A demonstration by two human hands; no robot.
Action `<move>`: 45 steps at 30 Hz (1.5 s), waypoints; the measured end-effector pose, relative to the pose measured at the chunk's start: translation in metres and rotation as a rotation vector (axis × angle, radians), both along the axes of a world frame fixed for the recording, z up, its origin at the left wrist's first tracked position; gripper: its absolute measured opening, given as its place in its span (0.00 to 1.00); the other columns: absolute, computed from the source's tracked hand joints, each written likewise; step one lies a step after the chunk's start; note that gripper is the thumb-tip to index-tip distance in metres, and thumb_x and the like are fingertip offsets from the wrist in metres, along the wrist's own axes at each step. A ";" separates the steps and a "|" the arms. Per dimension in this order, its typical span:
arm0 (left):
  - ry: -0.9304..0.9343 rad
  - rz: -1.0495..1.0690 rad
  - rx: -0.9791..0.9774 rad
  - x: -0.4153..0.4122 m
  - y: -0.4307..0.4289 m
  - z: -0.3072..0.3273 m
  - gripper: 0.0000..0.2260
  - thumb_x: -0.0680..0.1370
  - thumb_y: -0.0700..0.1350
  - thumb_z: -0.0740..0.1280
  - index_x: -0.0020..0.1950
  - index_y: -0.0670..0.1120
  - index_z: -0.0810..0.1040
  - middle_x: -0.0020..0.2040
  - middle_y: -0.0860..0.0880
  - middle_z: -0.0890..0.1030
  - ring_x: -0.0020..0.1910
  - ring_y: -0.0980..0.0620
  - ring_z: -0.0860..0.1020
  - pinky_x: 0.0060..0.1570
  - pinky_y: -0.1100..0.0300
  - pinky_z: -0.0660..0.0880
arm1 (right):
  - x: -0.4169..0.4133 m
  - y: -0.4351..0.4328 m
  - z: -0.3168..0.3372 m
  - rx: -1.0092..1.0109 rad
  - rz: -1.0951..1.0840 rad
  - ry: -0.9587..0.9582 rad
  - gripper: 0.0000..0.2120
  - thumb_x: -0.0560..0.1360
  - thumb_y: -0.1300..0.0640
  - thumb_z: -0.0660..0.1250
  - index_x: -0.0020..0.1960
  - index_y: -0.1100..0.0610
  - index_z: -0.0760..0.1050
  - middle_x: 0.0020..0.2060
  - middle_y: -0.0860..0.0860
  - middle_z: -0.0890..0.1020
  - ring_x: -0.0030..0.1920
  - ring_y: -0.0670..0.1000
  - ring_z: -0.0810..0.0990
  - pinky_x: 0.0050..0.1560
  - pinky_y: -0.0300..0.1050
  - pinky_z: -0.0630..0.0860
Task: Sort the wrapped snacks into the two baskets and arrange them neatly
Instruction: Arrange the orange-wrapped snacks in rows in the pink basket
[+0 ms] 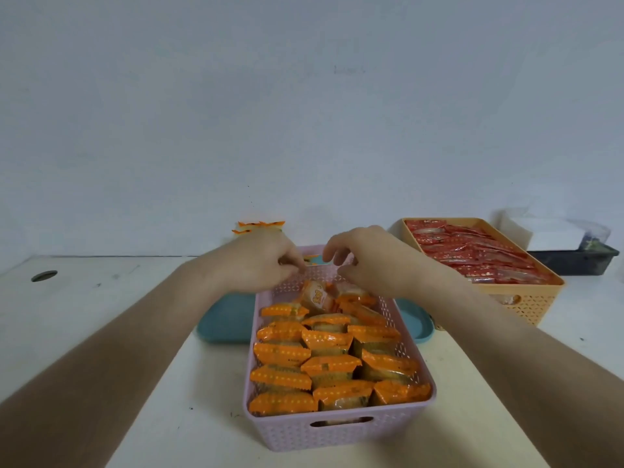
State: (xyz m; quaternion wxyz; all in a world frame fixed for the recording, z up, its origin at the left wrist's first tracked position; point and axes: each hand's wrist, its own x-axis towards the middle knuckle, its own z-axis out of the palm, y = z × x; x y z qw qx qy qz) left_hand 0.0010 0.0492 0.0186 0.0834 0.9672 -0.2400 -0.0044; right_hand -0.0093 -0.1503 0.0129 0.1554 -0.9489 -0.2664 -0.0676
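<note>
Standing on white table [101, 315], pink basket [337, 430], pale wall [304, 96] behind

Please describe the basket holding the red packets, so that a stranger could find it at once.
Start at the pink basket in front of the person. Look right and farther back: the orange basket stands there, full of red packets, not orange ones.

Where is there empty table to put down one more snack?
Bare table lies left of the pink basket, out toward the round hole. A smaller bare strip runs right of the pink basket, in front of the orange basket. Both baskets are packed full, both hands, left and right, crowd the pink basket's far end, and the teal tray sits under it.
</note>
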 end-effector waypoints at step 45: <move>0.211 -0.059 -0.197 -0.022 -0.044 -0.042 0.15 0.76 0.64 0.63 0.47 0.56 0.83 0.42 0.58 0.82 0.44 0.59 0.78 0.48 0.56 0.77 | 0.015 -0.003 -0.006 -0.462 0.041 -0.166 0.09 0.78 0.54 0.60 0.53 0.50 0.78 0.52 0.48 0.81 0.58 0.51 0.74 0.60 0.57 0.67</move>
